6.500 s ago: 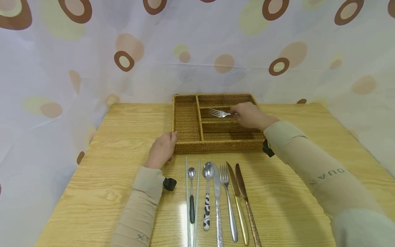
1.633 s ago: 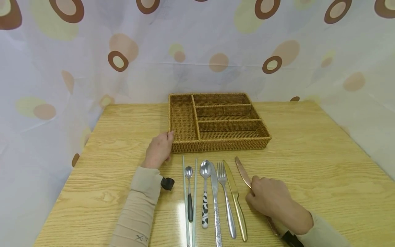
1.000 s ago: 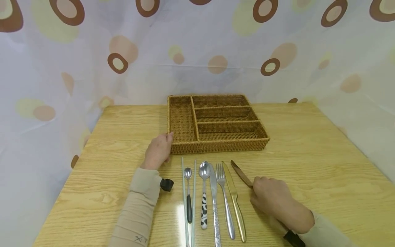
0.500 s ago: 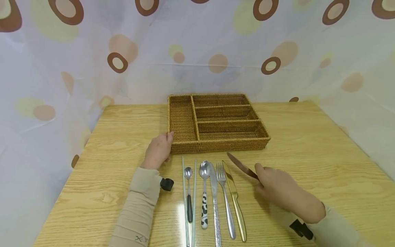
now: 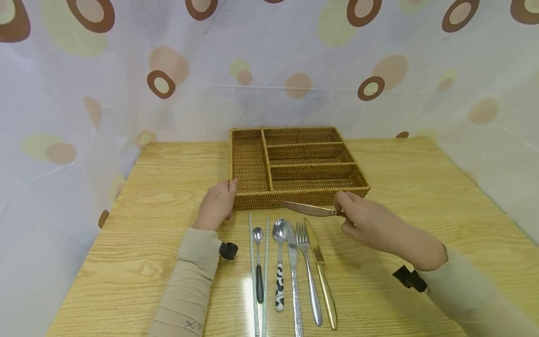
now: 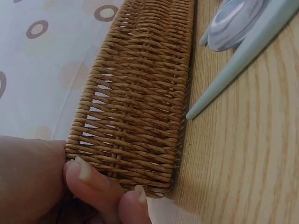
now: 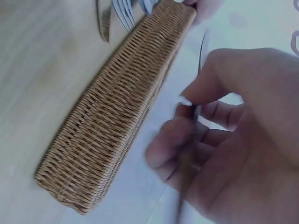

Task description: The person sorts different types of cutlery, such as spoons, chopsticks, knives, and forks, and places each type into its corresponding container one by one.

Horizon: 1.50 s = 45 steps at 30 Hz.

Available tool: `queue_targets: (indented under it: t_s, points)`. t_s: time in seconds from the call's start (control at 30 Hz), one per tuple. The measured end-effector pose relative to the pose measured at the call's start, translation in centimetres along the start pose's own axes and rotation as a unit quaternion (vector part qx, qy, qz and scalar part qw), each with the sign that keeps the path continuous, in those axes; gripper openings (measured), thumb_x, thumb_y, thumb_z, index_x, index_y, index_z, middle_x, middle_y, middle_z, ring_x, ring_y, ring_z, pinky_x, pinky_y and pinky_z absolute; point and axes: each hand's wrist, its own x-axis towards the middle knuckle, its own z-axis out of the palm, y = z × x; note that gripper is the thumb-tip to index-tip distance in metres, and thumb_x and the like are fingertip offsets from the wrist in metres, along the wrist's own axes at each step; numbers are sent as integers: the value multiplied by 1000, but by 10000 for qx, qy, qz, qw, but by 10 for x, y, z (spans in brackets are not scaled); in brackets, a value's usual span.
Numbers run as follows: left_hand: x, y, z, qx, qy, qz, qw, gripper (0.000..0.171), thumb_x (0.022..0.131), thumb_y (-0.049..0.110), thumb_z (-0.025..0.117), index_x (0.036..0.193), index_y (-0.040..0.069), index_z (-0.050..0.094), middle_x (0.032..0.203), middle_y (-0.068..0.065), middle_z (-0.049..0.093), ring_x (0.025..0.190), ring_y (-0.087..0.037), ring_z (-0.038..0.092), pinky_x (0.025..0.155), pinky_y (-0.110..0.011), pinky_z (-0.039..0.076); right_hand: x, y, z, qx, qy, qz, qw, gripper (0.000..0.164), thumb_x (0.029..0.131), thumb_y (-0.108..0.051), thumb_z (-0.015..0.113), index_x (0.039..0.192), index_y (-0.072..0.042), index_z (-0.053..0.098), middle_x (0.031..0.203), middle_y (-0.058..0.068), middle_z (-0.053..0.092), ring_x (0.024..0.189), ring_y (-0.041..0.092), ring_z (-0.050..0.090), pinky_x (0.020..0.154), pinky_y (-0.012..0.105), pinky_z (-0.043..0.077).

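Since half a second ago the copper-coloured metal table knife (image 5: pixel 311 210) has come up and inward from the right end of the cutlery row and swung nearly level; it is now held in front of the brown woven wicker tray (image 5: pixel 261 200), its blade pointing left across the lower part of the front wall in the head view, though whether it touches the wicker I cannot tell. The right hand (image 5: pixel 370 223) pinches the handle between thumb and fingertips, the other fingers loosely curled. The step in hand appears to be carrying this knife to the tray; the next move would call for raising it over the front rim and lowering it flat into one of the sections, which one being unclear. At the tray's near left corner the left hand (image 5: pixel 216 204) pinches the wall, thumb over the rim, apparently to steady it. Nearer the person lie a gold knife (image 5: pixel 322 271), a silver fork (image 5: pixel 313 291), a silver knife with a textured handle (image 5: pixel 293 276), a spoon with a black-and-white patterned handle (image 5: pixel 280 283), and a small black-handled spoon (image 5: pixel 259 283) between two pale green chopsticks (image 5: pixel 265 276), all on the light wood-grain table (image 5: pixel 147 234).
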Motion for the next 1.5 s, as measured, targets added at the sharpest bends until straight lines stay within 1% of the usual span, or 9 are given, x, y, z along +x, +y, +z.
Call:
queue_targets:
  t_s: [0.13, 0.23, 0.4, 0.6, 0.87, 1.07, 1.27, 1.37, 1.5]
  points:
    - [1, -1, 1, -44, -11, -26, 10000, 49, 108, 44, 24, 90, 10, 54, 61, -5, 53, 45, -17, 56, 49, -29, 42, 16, 7, -5, 363, -100, 151, 9992, 17, 89, 0, 60, 102, -8, 52, 90, 3, 57, 67, 9, 43, 59, 23, 41]
    - [0, -1, 1, -41, -15, -85, 10000, 49, 108, 44, 24, 91, 10, 55, 60, -5, 53, 45, -18, 56, 48, -29, 42, 28, 14, -5, 467, -81, 183, 9987, 14, 90, -1, 58, 101, -7, 53, 88, 2, 55, 69, 11, 44, 61, 26, 41]
    - [1, -1, 2, -66, -61, -119, 9999, 49, 108, 44, 24, 93, 9, 55, 63, -6, 53, 46, -18, 58, 48, -30, 43, 43, 30, 0, 438, 73, 48, 9990, 12, 90, 0, 60, 100, -5, 56, 88, 4, 58, 67, 12, 44, 59, 26, 41]
    - [2, 0, 2, -98, -31, -113, 9999, 48, 108, 44, 25, 93, 10, 55, 63, -6, 52, 46, -18, 58, 48, -30, 44, 56, 50, 7, 235, 216, -206, 9993, 12, 89, 2, 61, 99, -4, 61, 92, 8, 63, 68, 12, 50, 60, 28, 46]
    - [2, -2, 3, -122, -25, -66, 9999, 49, 108, 45, 24, 91, 10, 54, 63, -4, 51, 46, -18, 58, 48, -29, 44, 72, 69, 9, 663, -346, 266, 9968, 16, 92, 2, 60, 107, -2, 63, 99, 12, 70, 85, 23, 67, 73, 40, 54]
    - [1, -2, 3, -75, 21, -49, 10000, 50, 108, 45, 24, 91, 9, 54, 62, -5, 52, 45, -18, 58, 48, -29, 44, 80, 74, 9, 862, -664, 359, 9934, 20, 95, 2, 56, 113, -2, 62, 103, 14, 71, 91, 25, 68, 78, 44, 55]
    - [1, -1, 2, -34, -12, -103, 9999, 50, 108, 45, 24, 88, 10, 53, 61, -5, 53, 45, -18, 58, 49, -30, 45, 84, 78, 17, 1363, -845, 362, 9864, 22, 97, 2, 55, 118, -3, 62, 108, 13, 69, 96, 24, 67, 83, 44, 55]
    - [2, -1, 2, -41, 1, -87, 10000, 50, 108, 45, 24, 89, 10, 53, 61, -5, 53, 45, -18, 58, 49, -30, 45, 86, 81, 20, 1508, -915, 301, 9839, 22, 98, 2, 55, 118, -2, 63, 107, 13, 69, 92, 23, 66, 80, 41, 55]
    - [1, -1, 1, -67, 44, -46, 10000, 49, 108, 44, 24, 89, 10, 54, 62, -5, 52, 45, -18, 58, 50, -30, 45, 88, 87, 24, 1776, -1091, 393, 9772, 22, 100, -1, 53, 118, -4, 64, 104, 11, 69, 85, 18, 65, 75, 36, 53]
